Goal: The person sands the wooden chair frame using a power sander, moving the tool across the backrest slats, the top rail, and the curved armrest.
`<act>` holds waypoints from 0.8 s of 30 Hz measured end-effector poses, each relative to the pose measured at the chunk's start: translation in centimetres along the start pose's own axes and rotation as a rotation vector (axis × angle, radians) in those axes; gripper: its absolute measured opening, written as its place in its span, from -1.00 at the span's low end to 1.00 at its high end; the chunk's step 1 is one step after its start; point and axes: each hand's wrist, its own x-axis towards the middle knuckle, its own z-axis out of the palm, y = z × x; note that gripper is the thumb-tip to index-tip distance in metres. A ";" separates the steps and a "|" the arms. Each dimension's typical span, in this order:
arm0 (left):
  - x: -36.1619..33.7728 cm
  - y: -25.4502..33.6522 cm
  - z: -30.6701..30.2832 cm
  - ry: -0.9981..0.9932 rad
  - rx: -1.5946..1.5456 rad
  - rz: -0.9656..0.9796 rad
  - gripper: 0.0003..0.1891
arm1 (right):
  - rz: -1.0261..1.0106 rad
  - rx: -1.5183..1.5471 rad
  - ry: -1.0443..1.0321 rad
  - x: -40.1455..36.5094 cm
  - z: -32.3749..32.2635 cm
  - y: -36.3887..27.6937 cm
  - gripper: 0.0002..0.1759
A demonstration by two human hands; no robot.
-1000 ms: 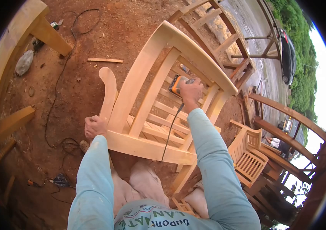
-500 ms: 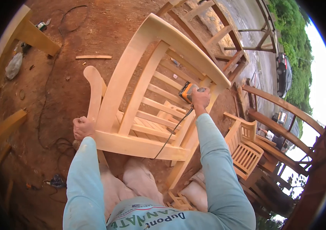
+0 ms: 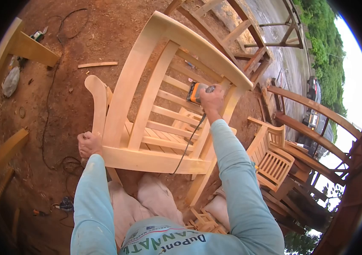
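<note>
A pale wooden chair (image 3: 119, 100), with a broad curved frame and several back slats, stands tilted in front of me. In my right hand (image 3: 212, 101) is an orange and black power sander (image 3: 195, 92), its body against the slats. A dark cord (image 3: 184, 155) hangs from it across the chair's lower rail (image 3: 155, 162). My left hand (image 3: 90, 144) is closed around the chair's wooden arm (image 3: 97, 102), where the arm meets the frame corner. The fingertips of that hand are partly hidden.
Another wooden piece (image 3: 2, 85) stands at the far left. A loose wood strip (image 3: 98, 64) and a black cable (image 3: 49, 114) lie on the reddish dirt. At right is a slatted wooden chair (image 3: 274, 165), with dark wooden frames (image 3: 232, 32) behind. Parked vehicles (image 3: 315, 121) show beyond.
My right hand and the sander have shifted a little left and farther from me over the slats. My left hand keeps its grip. The whole view has moved slightly.
</note>
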 end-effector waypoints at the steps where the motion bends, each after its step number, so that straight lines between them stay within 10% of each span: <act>1: 0.0 0.1 -0.1 -0.001 0.006 -0.004 -0.67 | 0.000 0.007 -0.009 -0.4 -0.1 -1.0 -0.33; 16: 0.1 0.7 -1.0 -0.120 0.077 -0.077 -0.52 | -0.173 0.164 -0.033 -3.2 0.5 -11.2 -0.40; 24: 0.3 0.3 -0.6 -0.107 0.090 -0.064 -0.52 | -0.114 0.185 -0.039 -1.8 -1.0 -6.3 -0.42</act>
